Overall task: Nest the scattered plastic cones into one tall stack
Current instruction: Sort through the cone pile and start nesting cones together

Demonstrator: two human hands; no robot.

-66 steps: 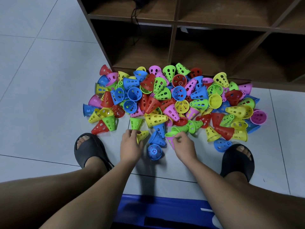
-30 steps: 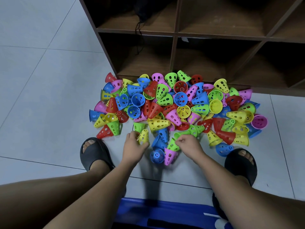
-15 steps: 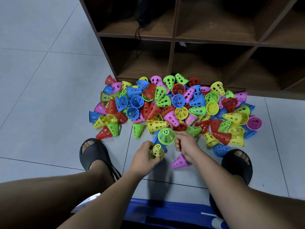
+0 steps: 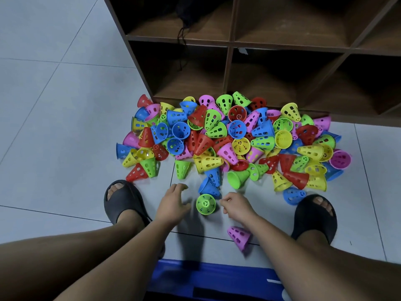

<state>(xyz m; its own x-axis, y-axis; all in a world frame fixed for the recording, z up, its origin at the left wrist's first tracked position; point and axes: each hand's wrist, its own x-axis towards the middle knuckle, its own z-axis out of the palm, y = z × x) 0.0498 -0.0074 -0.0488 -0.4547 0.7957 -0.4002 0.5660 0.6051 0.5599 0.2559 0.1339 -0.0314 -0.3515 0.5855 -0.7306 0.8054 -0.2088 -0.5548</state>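
Green cone (image 4: 205, 204): stands on the floor (image 4: 65, 127), narrow end up, between the two hands. Neither hand touches it. Whether other cones are nested under it cannot be determined from above.

Left hand (image 4: 173, 205): just left of the green cone, palm down, fingers spread and relaxed. The grip is released and holds nothing.

Right hand (image 4: 235, 206): just right of the green cone, fingers (image 4: 223, 200) loosely curled. No item is visible in the grip.

Pink cone (image 4: 238, 236): lies on its side on the floor beside the right forearm, apart from the rest, slightly blurred.

Pile of cones (image 4: 227, 140): red, blue, yellow, green and pink cones lie scattered beyond the hands, reaching the foot of the wooden shelf unit (image 4: 230, 44). A blue cone (image 4: 209, 185) lies just beyond the green cone.

Black sandals (image 4: 123, 200) (image 4: 314, 216): one at each side of the hands.
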